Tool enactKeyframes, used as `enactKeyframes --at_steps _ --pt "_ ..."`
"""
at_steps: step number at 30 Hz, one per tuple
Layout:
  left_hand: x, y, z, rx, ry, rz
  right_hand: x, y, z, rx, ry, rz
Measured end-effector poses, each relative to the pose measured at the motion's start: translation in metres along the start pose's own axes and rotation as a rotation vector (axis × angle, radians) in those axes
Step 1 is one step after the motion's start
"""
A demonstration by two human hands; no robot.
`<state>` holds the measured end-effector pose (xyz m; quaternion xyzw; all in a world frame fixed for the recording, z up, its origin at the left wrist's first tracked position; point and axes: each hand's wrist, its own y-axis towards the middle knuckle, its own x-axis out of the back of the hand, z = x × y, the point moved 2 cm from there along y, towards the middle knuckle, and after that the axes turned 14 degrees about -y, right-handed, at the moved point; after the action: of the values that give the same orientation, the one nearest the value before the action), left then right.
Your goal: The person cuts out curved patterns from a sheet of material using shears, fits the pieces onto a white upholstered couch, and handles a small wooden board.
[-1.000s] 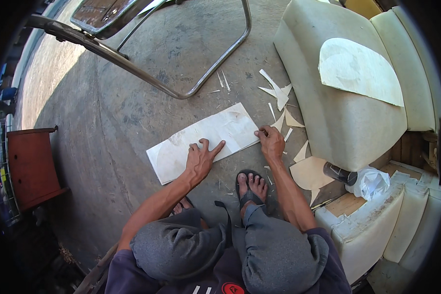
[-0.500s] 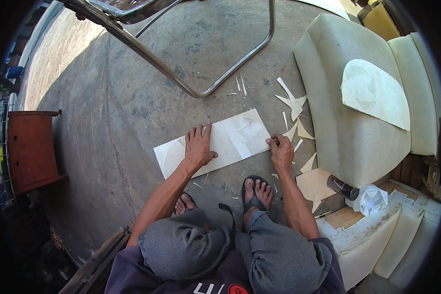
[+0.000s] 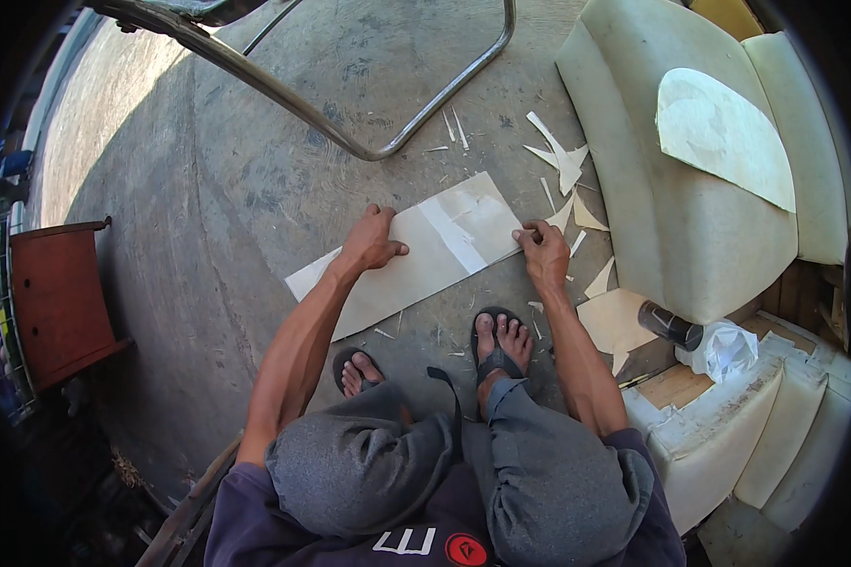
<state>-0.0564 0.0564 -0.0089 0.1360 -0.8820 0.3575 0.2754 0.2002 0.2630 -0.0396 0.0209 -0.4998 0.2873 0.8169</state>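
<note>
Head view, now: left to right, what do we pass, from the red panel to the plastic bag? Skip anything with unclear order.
Red panel → left hand → white band on the sheet → right hand → dark cylinder → plastic bag.

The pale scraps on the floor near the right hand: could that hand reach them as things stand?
Probably yes: the pale scraps lie close beside the right hand, and nothing seems to block the way, though that hand is at the edge of the pale sheet.

White lettering [image 3: 404,541] (blocky), red round emblem [image 3: 465,549]; both on purple shirt [image 3: 444,510]
</note>
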Motion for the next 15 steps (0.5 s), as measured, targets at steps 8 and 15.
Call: enactKeyframes --at_steps 8,15 --pt "0.075 -0.027 -0.073 0.025 -1.024 -0.085 0.034 -0.047 0.065 -0.161 1.108 0.424" --pt "0.062 -0.05 -0.09 -0.136 -1.522 -0.069 0.081 -0.067 0.108 -0.056 1.226 0.703"
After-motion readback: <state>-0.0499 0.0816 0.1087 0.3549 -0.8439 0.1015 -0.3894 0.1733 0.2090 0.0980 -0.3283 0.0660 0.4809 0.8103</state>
